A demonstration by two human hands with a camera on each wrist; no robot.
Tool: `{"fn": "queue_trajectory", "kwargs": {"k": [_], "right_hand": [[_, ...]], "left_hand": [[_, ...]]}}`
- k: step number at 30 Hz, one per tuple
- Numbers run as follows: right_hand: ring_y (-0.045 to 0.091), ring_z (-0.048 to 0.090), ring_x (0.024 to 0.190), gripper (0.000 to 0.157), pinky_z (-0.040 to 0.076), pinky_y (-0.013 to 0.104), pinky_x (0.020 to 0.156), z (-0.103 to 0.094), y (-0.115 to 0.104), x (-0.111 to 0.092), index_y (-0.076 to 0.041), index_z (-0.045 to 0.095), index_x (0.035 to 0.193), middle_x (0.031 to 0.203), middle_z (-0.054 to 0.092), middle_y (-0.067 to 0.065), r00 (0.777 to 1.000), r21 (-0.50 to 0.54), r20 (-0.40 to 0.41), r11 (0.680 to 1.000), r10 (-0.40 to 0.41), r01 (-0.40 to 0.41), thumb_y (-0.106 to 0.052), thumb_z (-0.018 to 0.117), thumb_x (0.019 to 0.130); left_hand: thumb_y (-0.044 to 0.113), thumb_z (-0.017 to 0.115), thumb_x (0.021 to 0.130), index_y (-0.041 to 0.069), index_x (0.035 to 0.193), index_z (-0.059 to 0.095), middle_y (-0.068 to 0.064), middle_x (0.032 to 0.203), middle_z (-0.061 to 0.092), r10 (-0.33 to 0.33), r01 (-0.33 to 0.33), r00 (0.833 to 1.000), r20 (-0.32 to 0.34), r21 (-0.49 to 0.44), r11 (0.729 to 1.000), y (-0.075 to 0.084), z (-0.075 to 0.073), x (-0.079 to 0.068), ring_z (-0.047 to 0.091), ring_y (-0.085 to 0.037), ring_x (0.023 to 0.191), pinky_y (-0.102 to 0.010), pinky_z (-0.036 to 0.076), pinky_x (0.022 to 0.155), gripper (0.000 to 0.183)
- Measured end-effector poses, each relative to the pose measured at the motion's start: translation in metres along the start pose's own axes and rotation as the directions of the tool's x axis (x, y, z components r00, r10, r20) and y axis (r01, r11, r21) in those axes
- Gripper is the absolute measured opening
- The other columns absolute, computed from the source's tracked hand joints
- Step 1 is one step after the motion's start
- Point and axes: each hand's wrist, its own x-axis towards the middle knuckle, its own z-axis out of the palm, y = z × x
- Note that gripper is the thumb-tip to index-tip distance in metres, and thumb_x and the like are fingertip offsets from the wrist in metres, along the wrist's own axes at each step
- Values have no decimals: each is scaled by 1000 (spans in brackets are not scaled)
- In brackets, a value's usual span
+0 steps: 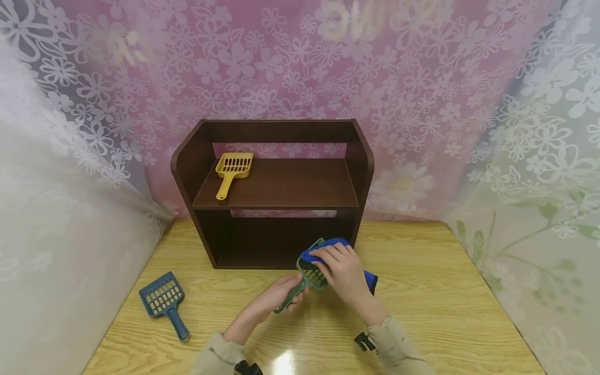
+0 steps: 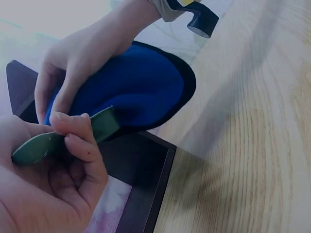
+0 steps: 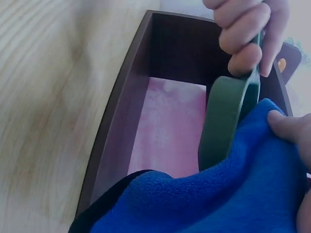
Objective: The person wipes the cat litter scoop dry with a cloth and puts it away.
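Note:
A green slotted litter scoop (image 1: 315, 276) is held above the table, in front of the dark shelf. My left hand (image 1: 284, 292) grips it by the handle; in the left wrist view the thumb and fingers curl round the green handle (image 2: 36, 148). My right hand (image 1: 346, 273) holds a blue cloth (image 1: 328, 247) with a black edge against the scoop's head. The right wrist view shows the cloth (image 3: 233, 184) folded over part of the scoop (image 3: 221, 121), hiding the rest of its head.
The two-tier dark brown shelf (image 1: 276, 182) stands at the back of the wooden table (image 1: 422, 307). On its upper tier lies a yellow litter scoop (image 1: 233, 169). A blue litter scoop (image 1: 164, 297) lies on the table at the left. Flowered sheets (image 1: 290, 67) hang around the sides and back.

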Motion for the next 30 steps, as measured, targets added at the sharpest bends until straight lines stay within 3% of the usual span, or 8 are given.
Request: {"fn": "queue_trajectory", "kwargs": {"k": [11, 15, 21, 30], "right_hand": [[16, 62, 87, 21, 48, 34, 74, 15, -12, -15, -17, 76, 105, 100, 73, -3, 997, -25, 57, 998, -51, 53, -14, 81, 85], [17, 61, 85, 22, 46, 34, 72, 17, -13, -16, -17, 77, 102, 98, 72, -3, 999, -34, 27, 998, -43, 44, -13, 84, 81], [22, 60, 84, 29, 45, 35, 68, 22, -11, -14, -13, 74, 93, 93, 70, 1, 999, -151, -16, 988, -42, 39, -13, 93, 71], [25, 60, 84, 29, 49, 39, 71, 22, 5, -16, -13, 72, 92, 96, 68, 3, 998, -313, -57, 949, 17, -35, -16, 93, 73]], "left_hand": [[39, 33, 112, -7, 113, 64, 2, 71, 53, 4, -4, 1000, -4, -29, 1000, 1, 0, 1, 43, -5, 52, -19, 38, 49, 56], [42, 34, 111, -1, 109, 64, 5, 66, 46, 3, -3, 1000, 2, -25, 1000, 1, 1, 2, 40, -6, 51, -19, 36, 48, 54], [46, 37, 110, 4, 103, 65, 5, 65, 45, 6, -6, 1000, -31, -1, 1000, 0, 3, 3, 39, -7, 52, -20, 36, 48, 51], [42, 39, 110, 1, 105, 64, 5, 68, 47, 15, -15, 1000, -26, 11, 1000, -1, 6, 1, 41, -9, 57, -21, 38, 51, 48]]}}
